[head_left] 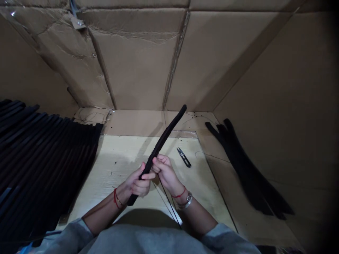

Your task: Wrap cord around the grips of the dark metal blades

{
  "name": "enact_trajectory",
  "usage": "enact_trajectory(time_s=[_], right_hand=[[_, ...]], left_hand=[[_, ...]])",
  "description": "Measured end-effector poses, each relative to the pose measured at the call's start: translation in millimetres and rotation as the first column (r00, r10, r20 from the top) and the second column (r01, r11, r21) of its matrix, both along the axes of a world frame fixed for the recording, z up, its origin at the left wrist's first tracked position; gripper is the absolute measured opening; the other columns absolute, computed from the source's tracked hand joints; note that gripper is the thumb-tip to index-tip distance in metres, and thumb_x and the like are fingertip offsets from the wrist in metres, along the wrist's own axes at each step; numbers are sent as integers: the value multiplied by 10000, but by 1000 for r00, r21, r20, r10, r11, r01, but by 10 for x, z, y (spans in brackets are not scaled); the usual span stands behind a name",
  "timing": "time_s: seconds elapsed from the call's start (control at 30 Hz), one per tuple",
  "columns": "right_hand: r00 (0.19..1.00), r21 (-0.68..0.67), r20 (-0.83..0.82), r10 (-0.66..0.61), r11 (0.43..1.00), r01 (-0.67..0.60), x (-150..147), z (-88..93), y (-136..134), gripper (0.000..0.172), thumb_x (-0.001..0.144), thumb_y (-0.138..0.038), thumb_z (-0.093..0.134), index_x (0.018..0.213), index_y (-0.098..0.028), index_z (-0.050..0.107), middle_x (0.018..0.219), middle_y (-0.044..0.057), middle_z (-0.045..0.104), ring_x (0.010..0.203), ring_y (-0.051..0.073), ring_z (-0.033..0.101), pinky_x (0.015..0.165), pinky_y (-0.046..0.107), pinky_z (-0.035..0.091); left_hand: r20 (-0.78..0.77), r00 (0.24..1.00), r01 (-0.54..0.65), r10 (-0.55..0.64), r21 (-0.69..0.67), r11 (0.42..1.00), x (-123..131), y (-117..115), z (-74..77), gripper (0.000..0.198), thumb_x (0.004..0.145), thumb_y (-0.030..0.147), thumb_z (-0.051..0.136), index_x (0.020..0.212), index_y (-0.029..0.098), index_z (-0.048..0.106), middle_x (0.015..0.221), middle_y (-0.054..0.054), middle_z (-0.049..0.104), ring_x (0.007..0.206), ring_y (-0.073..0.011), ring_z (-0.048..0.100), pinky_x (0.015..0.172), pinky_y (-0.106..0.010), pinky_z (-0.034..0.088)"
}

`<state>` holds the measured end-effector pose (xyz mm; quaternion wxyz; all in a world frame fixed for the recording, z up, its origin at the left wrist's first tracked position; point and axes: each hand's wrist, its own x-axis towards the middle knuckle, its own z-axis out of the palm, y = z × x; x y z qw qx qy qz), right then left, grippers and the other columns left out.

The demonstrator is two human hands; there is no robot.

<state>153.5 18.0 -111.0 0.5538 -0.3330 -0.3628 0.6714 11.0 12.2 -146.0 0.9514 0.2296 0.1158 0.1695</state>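
Note:
A long, narrow black strip [165, 135] is held up at a slant, its far end pointing up and to the right. My left hand [140, 181] wraps round its lower part, thumb along the top. Higher up, my right hand [164, 171] has thumb and fingers closed at the strip's right edge; anything small between the fingertips is hidden. The edge of the strip looks bumpy near this pinch. From below my right hand a thin dark thread [169, 204] runs down towards my lap. Small black thread snips [184, 157] lie on the board to the right of my hands.
Many black strips [47, 151] are stacked in rows at the left. Several more strips [246, 173] lie in a loose bundle at the right. Cardboard walls [137, 67] enclose the pale work board [113, 155] at the back and sides. Loose thread lies near the back edge.

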Motion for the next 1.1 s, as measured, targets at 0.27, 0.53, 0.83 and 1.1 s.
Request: enact_trajectory(time_s=[0.27,0.53,0.83,1.1], right_hand=[[994,68,67,-87,994,82,93,95,23,437,711,-471,764,565,-184,469,469,-111,255,406,43,159,381,208,145],[967,99,224,121,984,-146,34,157,-37,343,690,-466,779,647,-145,667,540,22,651,441,132,567,427,233,407],[970,138,242,7,989,-42,-24,125,-88,452,673,-507,775,514,-163,529,475,-52,470,440,69,375,429,218,264],[963,121,269,16,991,-50,-84,63,-106,446,738,-523,720,549,-170,524,475,-13,551,437,111,493,442,230,322]], left_hand=[[25,999,37,-37,26,999,-1,-52,70,511,782,656,572,607,198,429,327,124,224,214,-24,99,226,-160,128],[-79,990,-101,113,139,985,-70,127,273,457,798,534,542,720,91,622,438,9,446,375,-105,412,374,-224,316],[-160,979,-98,123,157,983,-47,-11,344,666,819,729,420,440,183,374,318,95,144,288,-33,132,322,-192,71],[-125,974,-166,190,180,970,-54,22,293,617,818,703,437,497,176,438,303,100,152,279,-41,131,318,-179,118]])
